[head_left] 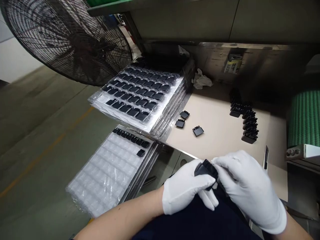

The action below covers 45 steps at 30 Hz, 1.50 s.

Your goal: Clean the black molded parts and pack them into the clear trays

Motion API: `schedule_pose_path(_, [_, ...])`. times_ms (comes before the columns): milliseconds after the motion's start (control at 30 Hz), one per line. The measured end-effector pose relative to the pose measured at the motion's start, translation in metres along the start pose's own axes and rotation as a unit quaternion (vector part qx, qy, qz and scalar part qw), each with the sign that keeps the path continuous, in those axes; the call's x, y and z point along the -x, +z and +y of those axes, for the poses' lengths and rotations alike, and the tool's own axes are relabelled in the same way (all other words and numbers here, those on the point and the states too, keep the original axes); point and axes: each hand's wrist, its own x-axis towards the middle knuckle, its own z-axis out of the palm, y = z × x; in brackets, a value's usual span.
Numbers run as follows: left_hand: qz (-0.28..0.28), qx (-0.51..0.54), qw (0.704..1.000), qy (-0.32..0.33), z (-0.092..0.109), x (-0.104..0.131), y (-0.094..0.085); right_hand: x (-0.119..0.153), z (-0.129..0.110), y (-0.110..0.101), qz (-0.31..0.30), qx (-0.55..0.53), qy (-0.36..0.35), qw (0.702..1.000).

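Note:
My left hand (188, 186), in a white glove, grips a small black plastic part (207, 171) between thumb and fingers, just in front of my body. Close beside it is my right hand (246, 185), also gloved. Its thumb and fingertips are pinched together at the part's right edge; whatever lies between them is hidden. Three similar loose black parts (198, 131) lie on the beige work surface (215, 146) beyond my hands. Farther right, several more black parts (250, 128) stand in close rows.
Left of the surface, a tall stack of clear trays (150, 125) holds rows of black parts. A lower tray stack (100, 180) has parts only along its far end. A large fan (75, 46) stands behind. A dark pen-like tool (266, 158) and a green conveyor belt (303, 118) are at right.

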Motion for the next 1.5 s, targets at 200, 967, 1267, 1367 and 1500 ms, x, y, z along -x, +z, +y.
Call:
schedule_pose_path(200, [-0.001, 0.037, 0.999, -0.010, -0.001, 0.000, -0.003, 0.011, 0.011, -0.012, 0.051, -0.022, 0.082, 0.995])
schedule_pose_path(967, [0.021, -0.016, 0.999, -0.019, 0.008, -0.012, 0.008, -0.002, 0.005, 0.000, -0.028, 0.010, 0.010, 1.000])
schedule_pose_path(1267, [0.013, -0.021, 1.000, -0.005, 0.008, -0.013, 0.008, -0.001, 0.005, 0.001, -0.019, 0.015, 0.018, 1.000])
schedule_pose_path(1367, [0.014, -0.020, 1.000, -0.007, 0.007, -0.013, 0.008, -0.001, 0.004, 0.002, -0.020, 0.015, 0.025, 0.999])
schedule_pose_path(1500, [0.012, -0.016, 1.000, -0.009, 0.005, -0.013, 0.007, 0.000, 0.004, 0.002, -0.021, 0.020, 0.023, 0.999])
